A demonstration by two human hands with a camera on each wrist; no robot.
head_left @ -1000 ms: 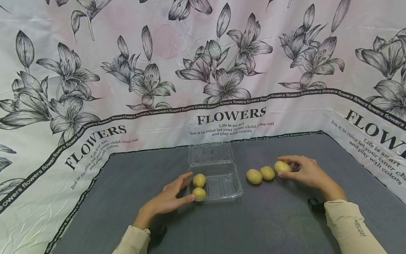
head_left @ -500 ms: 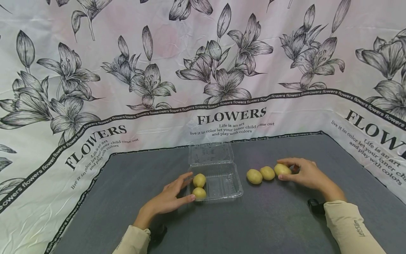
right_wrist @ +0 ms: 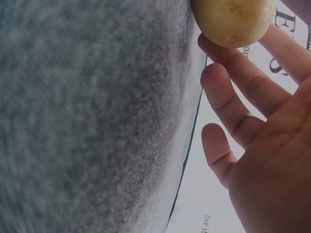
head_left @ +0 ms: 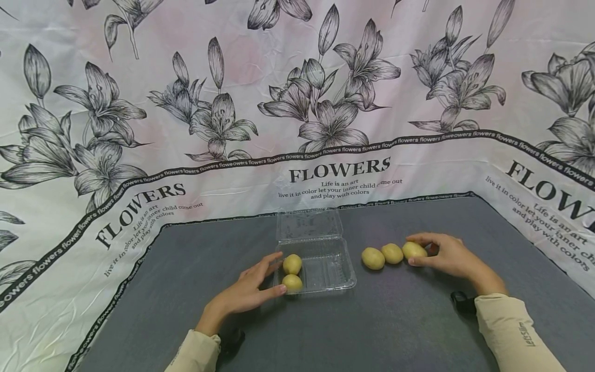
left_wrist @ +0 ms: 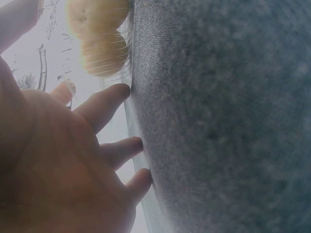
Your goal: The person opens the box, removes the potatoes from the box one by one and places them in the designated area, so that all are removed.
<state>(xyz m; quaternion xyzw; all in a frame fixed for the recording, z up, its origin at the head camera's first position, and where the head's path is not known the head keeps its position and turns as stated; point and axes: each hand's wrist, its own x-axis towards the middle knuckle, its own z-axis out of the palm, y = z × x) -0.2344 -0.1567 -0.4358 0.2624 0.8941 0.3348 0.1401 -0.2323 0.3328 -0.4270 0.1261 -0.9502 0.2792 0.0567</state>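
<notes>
Fingers of the right hand (head_left: 446,254) curve around a smooth, pale-yellow, rounded potato (head_left: 413,251) right of the frame's centre, parted about as wide as its girth, with thumb and index finger on opposite sides. It should handle as firm, fairly light and not fragile, though its smooth, curved skin may let it slip or roll; opposite flanks across its middle look the best hold. Its long axis, only slightly longer than its width, seems to run left to right in the head view, with neither end clearly pointed. Just to its left sit a second pale-yellow oval potato (head_left: 392,253) and a third pale-yellow oval potato (head_left: 373,258). Lower centre, the left hand (head_left: 248,293) has fingers spread, gripping nothing, by the left side of a clear plastic hinged box (head_left: 341,268) holding two more pale-yellow potatoes (head_left: 292,264).
</notes>
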